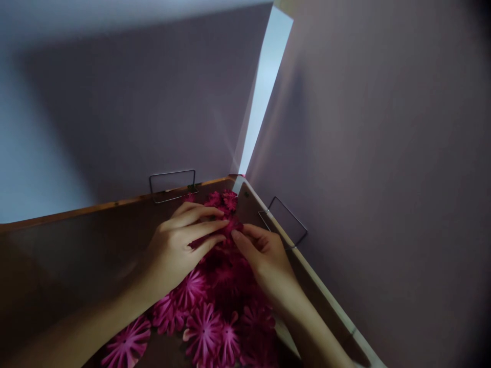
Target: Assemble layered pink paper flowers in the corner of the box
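Magenta flower (233, 223) sat between the hands, on the near side of the table corner (243, 180).
Facing and long axis were obscured; right hand (270, 258) pinched it, left hand's (178, 240) grip couldn't be told.

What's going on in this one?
A person is handling magenta flower-shaped pieces with both bare hands, over a dark surface in a corner. The right hand appears to pinch a piece between thumb and fingers, while the left hand reaches in with its fingers towards the same spot; whether it grips anything is unclear. More magenta flowers lie loosely heaped below the hands, and a few sit beyond them, nearer the corner.
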Action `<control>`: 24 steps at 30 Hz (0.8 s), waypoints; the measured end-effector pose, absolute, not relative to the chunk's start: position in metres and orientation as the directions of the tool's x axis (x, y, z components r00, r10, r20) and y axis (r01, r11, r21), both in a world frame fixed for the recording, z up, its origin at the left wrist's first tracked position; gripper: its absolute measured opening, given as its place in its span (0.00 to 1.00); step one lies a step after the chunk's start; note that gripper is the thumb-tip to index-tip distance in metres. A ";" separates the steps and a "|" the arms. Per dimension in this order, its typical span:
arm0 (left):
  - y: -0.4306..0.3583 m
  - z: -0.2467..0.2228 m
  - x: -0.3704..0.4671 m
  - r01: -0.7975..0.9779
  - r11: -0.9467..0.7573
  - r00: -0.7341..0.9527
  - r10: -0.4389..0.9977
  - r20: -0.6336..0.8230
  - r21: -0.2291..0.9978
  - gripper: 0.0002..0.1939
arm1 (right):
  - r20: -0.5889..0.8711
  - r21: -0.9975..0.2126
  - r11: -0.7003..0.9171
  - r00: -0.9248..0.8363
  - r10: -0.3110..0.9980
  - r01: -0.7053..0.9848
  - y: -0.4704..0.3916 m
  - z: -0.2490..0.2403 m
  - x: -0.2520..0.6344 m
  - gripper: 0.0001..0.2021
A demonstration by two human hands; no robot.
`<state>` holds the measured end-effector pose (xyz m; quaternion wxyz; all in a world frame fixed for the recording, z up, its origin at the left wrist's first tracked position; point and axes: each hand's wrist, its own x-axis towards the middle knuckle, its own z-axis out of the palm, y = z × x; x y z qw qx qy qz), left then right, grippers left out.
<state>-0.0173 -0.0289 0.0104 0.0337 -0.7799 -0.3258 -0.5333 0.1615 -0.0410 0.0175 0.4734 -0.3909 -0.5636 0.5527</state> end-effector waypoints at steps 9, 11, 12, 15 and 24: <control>-0.041 0.012 -0.010 0.403 -0.586 0.096 0.791 0.604 0.703 0.14 | 0.449 -0.814 0.439 -0.068 0.891 0.381 -0.041 0.012 0.164 0.07; -0.044 0.013 -0.008 0.291 -0.509 0.082 0.857 0.509 0.810 0.15 | 0.547 -0.720 0.525 -0.095 0.832 0.454 -0.042 0.011 0.166 0.07; -0.044 0.012 -0.007 0.232 -0.476 0.081 0.878 0.471 0.848 0.15 | 0.582 -0.680 0.556 -0.110 0.806 0.478 -0.042 0.011 0.166 0.08; -0.045 0.010 -0.005 0.106 -0.412 0.071 0.911 0.406 0.905 0.19 | 0.648 -0.586 0.612 -0.145 0.747 0.531 -0.043 0.012 0.167 0.08; -0.042 0.013 -0.011 0.174 -0.429 -0.034 0.897 0.441 0.886 0.13 | 0.600 -0.563 0.638 -0.271 0.752 0.525 -0.052 0.017 0.160 0.16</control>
